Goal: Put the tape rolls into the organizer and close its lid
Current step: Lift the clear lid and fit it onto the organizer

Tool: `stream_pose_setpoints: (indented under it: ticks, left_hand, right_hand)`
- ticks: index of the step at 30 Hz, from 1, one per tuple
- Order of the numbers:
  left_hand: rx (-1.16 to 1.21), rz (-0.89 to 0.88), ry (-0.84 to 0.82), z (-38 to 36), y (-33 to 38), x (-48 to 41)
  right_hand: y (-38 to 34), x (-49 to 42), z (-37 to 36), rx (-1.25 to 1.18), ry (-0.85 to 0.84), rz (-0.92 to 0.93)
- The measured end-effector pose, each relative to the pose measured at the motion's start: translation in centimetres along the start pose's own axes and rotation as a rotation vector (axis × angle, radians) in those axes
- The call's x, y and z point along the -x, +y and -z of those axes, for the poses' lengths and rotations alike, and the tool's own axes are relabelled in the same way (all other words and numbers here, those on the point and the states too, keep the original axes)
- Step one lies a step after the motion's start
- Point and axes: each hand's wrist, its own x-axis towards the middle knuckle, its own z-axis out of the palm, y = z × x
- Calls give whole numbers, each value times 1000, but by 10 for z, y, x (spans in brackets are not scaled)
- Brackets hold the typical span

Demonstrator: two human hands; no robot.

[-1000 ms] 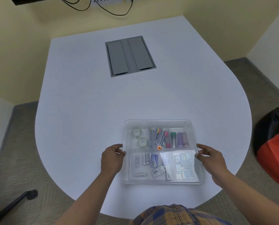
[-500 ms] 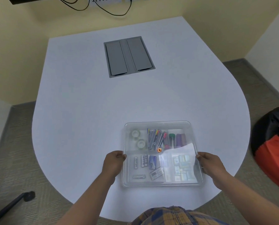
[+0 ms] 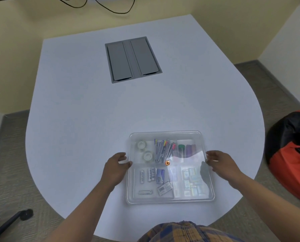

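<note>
A clear plastic organizer (image 3: 170, 200) lies on the white table near its front edge, with its transparent lid (image 3: 165, 134) down over it. Two clear tape rolls (image 3: 144, 151) sit in the back-left compartment under the lid. Pens, markers, batteries and small packets fill the other compartments. My left hand (image 3: 115, 167) grips the lid's left edge, thumb on top. My right hand (image 3: 221, 165) holds the right edge with its fingers curled over the rim.
A grey cable hatch (image 3: 132, 59) is set into the table (image 3: 86, 119) farther back. A red and black beanbag (image 3: 292, 152) sits on the floor at right. A black chair leg (image 3: 11, 220) shows at lower left. Cables (image 3: 107, 6) hang on the back wall.
The organizer with its lid has stayed near the front edge. Both hands shifted slightly along the lid's side edges, keeping hold of it.
</note>
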Motion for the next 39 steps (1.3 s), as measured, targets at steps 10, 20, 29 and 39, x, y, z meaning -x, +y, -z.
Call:
stream_pose_setpoints:
  ticks: [10, 20, 29, 39]
  left_hand:
    - [331, 323, 9, -11, 35, -65]
    - [297, 377, -16, -18, 29, -78]
    - [369, 426, -23, -15, 33, -93]
    - [333, 298, 2, 0, 13, -61]
  right_hand:
    - [-55, -57, -5, -430, -28, -271]
    - [-47, -82, -17, -395, 47, -355]
    - [-53, -91, -15, -371, -5, -368]
    - [-41, -69, -11, -250, -274, -57]
